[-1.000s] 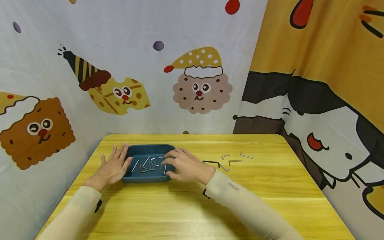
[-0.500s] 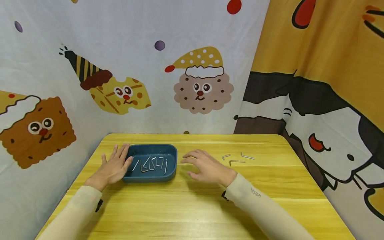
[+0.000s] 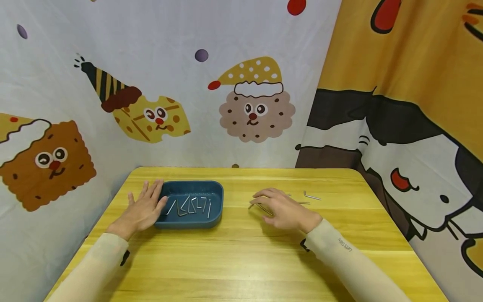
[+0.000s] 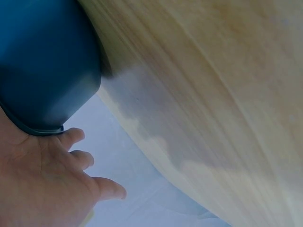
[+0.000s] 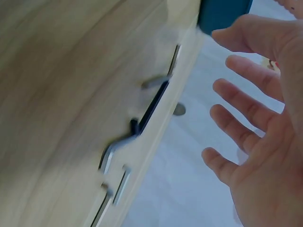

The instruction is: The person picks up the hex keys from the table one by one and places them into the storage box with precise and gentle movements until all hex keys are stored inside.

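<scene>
My left hand (image 3: 140, 212) rests on the left rim of a dark blue tray (image 3: 188, 225), its fingers extended. Several L-shaped hex keys (image 3: 209, 209) lie spread on the tray floor. To the right of the tray, my right hand (image 3: 286, 210) hovers over more hex keys on the table and partly hides them in the head view. The right wrist view shows its fingers (image 5: 244, 106) spread and loosely bent, with nothing between them. Beside that hand lie a black hex key (image 5: 154, 108) and several silver ones, one (image 5: 122, 184) nearer the table edge.
The yellow wood-grain table (image 3: 226, 264) has its back edge against a white curtain (image 3: 203, 138) with cartoon prints. A silver hex key (image 3: 312, 197) lies farthest right. A yellow printed curtain (image 3: 351, 54) hangs at the right side.
My right hand has come away from the tray and moved right to above the loose hex keys. The left hand stays on the tray rim.
</scene>
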Available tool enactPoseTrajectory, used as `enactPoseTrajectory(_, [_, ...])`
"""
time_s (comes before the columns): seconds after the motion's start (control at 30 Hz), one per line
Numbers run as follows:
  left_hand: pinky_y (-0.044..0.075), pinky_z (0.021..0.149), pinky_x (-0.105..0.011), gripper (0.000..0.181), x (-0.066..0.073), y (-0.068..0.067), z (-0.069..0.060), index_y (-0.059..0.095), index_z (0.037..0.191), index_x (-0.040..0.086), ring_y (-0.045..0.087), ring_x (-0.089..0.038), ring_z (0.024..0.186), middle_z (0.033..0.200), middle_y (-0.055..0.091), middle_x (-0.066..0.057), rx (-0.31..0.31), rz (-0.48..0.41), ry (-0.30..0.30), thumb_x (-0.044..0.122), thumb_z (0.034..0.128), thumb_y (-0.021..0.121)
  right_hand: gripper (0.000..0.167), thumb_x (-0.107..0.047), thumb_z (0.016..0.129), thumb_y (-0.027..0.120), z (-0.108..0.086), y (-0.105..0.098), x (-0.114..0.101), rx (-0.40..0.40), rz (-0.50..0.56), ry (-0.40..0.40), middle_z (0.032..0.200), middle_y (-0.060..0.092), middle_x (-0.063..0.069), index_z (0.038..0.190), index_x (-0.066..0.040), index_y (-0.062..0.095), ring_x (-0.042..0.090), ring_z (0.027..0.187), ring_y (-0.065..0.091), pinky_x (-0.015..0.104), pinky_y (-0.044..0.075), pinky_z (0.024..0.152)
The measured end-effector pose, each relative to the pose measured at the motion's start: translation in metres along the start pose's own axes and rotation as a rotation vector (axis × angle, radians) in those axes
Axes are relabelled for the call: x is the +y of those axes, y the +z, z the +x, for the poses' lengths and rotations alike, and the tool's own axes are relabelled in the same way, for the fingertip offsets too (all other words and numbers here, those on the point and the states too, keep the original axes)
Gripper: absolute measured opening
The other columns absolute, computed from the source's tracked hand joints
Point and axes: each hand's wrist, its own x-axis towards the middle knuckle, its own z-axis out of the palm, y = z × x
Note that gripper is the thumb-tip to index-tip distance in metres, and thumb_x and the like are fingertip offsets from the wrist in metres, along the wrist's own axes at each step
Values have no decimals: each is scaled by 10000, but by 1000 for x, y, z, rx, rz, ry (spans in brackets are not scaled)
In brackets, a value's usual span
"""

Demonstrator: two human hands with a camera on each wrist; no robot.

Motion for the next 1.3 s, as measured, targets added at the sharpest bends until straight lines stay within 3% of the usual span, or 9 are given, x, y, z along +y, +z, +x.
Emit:
enactPoseTrajectory(0.33, [-118,1285,-973,797,2,0,0,-3,1891,115,-76,-560,1815,1970,39,-247,0,-1,2,505,1282,331,734,-45,944,923,-14,2,23,-93,-59,-32,1708,630,122,1628,-150,677,435,1594,573,705,454,1348])
enactPoseTrajectory(0.57, [-120,1283,-974,799,2,0,-1,-7,1891,115,-72,-563,1815,1969,38,-250,2,-5,0,506,1282,330,740,60,916,873,-10,4,32,-84,-83,-56,1666,670,131,1611,-108,682,417,1567,604,660,491,1335])
enactPoseTrajectory(1.07, [-97,1283,-980,799,-1,4,-2,36,1888,81,-43,-571,1814,1964,65,-263,4,0,-6,512,1281,325,698,-46,966,793,8,8,36,-158,41,-31,1703,666,71,1648,-109,659,388,1612,584,631,467,1364])
enactPoseTrajectory(1.3, [-81,1283,-985,799,-1,2,0,26,1890,95,-23,-574,1814,1966,66,-256,15,6,-5,521,1281,319,682,-68,980,821,7,10,36,-176,16,-57,1699,672,56,1641,-167,685,365,1610,592,627,471,1362])
